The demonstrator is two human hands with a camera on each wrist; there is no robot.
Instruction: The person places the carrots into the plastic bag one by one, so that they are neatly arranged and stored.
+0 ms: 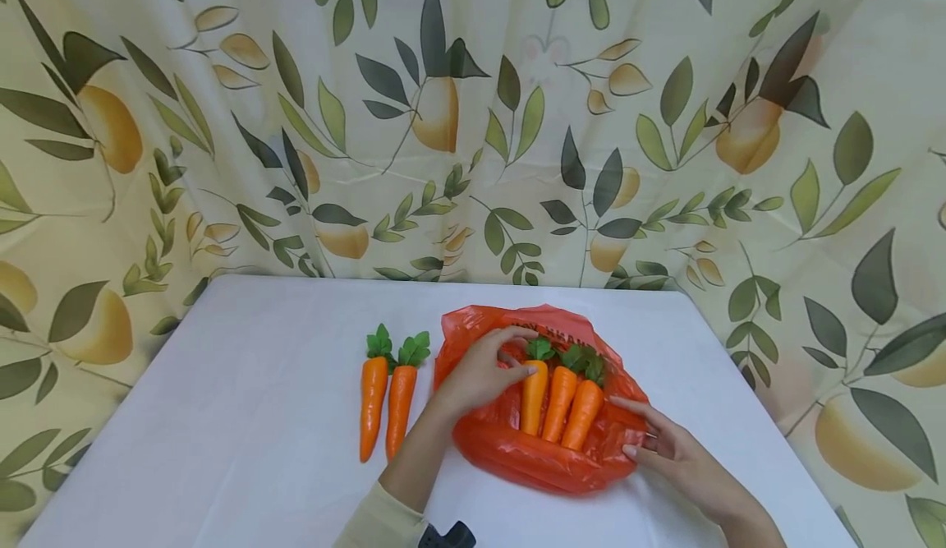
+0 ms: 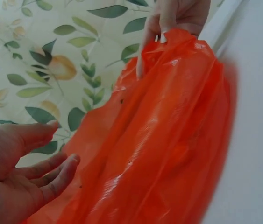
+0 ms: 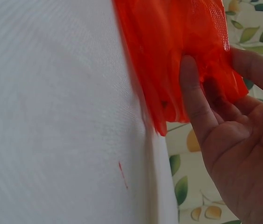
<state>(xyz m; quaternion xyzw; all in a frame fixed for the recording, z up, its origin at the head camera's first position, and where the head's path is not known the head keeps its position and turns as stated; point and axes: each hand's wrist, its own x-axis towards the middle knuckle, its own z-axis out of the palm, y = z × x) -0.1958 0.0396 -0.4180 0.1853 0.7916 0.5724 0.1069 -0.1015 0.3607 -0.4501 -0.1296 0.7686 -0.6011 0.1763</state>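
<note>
A red plastic bag [image 1: 510,453] lies spread on the table with three carrots [image 1: 562,396] in its mouth, their leafy tops toward the back. My left hand [image 1: 484,371] reaches over the bag's left side, thumb beside the top of the leftmost carrot. In the left wrist view that hand [image 2: 24,168] has its thumb and fingers apart, and nothing shows between them. At the bag's right edge my right hand [image 1: 683,458] pinches the plastic. The right wrist view shows the right thumb [image 3: 194,93] on the near side of the film, with other fingers behind it.
Two more carrots [image 1: 380,400] lie side by side on the white tabletop [image 1: 222,416], left of the bag. A curtain [image 1: 473,162] printed with leaves and fruit hangs behind the table and along its sides.
</note>
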